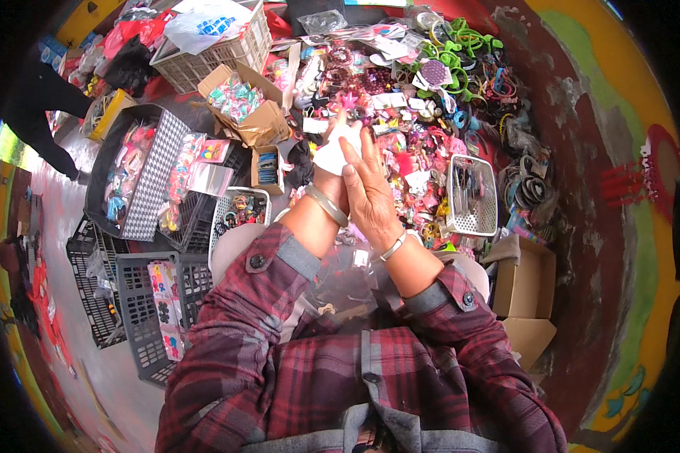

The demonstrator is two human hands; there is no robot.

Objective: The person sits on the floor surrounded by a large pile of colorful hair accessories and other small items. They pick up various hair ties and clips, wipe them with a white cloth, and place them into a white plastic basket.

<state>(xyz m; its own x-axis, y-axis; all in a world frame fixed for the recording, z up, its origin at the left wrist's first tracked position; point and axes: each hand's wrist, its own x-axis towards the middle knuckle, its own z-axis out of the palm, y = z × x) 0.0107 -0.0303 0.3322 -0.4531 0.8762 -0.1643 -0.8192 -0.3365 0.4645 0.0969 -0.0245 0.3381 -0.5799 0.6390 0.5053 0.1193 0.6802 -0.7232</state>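
Fingers (pixel 366 155) of the right hand (pixel 372 198) lie flat against a white packet (pixel 334 155) at frame centre.
Left hand (pixel 331 177) grips it from behind, above a white wire basket (pixel 472 198) at centre right.

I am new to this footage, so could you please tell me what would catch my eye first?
At centre, the left hand and right hand hold a white card between them, over a bright heap of hair clips. Green hoops lie at upper right, a white basket sits right of the hands, and grey crates stand at left.
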